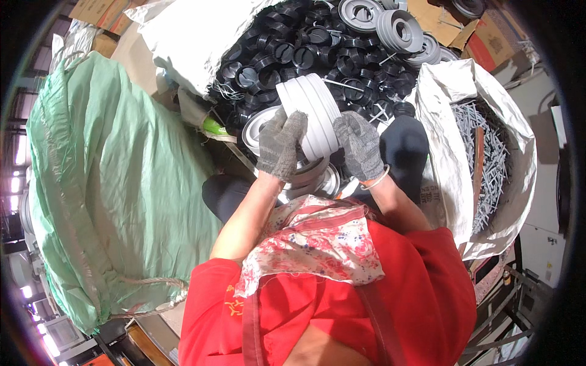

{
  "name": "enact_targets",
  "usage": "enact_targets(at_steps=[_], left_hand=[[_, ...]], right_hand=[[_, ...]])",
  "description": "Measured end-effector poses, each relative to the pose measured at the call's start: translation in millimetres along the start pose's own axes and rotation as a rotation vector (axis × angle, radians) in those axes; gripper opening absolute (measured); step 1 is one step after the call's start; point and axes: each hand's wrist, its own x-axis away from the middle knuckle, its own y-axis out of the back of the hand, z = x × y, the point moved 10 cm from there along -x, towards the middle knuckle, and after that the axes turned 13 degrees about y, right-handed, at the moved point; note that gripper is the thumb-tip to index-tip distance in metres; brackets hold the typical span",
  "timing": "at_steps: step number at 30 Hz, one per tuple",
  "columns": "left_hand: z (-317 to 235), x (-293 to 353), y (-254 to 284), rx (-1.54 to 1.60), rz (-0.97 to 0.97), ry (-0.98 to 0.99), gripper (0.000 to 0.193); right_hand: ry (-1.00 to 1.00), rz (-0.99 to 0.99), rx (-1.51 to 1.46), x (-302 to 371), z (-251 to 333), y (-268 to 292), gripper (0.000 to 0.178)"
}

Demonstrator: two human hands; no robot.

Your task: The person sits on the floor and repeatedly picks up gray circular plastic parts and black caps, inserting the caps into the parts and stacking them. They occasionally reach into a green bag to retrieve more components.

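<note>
A white, ribbed round plastic piece [312,110] is held up on its edge between my two hands. My left hand [279,145], in a grey knit glove, grips its left side with the fingers closed. On the opposite edge, my right hand [360,146], gloved alike, is closed on the rim. Another pale round plastic piece [251,132] lies just behind my left hand, partly hidden by it. Below the held piece, between my knees, are more grey round plastic pieces [328,183], partly covered by my hands and apron.
A heap of black plastic rings [305,58] spreads ahead, with grey round pieces [400,32] at its far right. To the right, a white woven sack [448,201] holds many thin grey plastic sticks [488,165]. A large green sack [134,195] stands at left.
</note>
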Motion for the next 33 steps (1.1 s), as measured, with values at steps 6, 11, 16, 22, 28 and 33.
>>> enact_targets(at_steps=[6,11,16,22,28,33], left_hand=[[-17.7,10.2,-14.9,-0.301,-0.004,-0.240,0.036],[2.9,0.4,-6.8,-0.001,-0.092,-0.158,0.042],[-15.9,2.9,-16.2,-0.797,-0.297,-0.704,0.058],[12.5,-32.6,3.4,-0.341,-0.134,-0.312,0.060],[-26.6,-1.7,-15.1,-0.478,-0.241,-0.287,0.034],[-39.3,1.4,-25.7,-0.485,-0.156,-0.396,0.038]], right_hand=[[-0.026,-0.043,-0.096,-13.2,-11.0,1.0,0.013],[0.138,-0.139,-0.092,-15.0,-18.2,-4.9,0.014],[0.169,-0.079,0.244,-22.7,0.4,-4.5,0.015],[0.118,-0.072,0.212,-21.9,9.4,-0.7,0.019],[0.067,-0.101,0.220,-25.0,8.2,8.7,0.018],[0.149,-0.155,0.191,-23.5,11.2,16.0,0.019]])
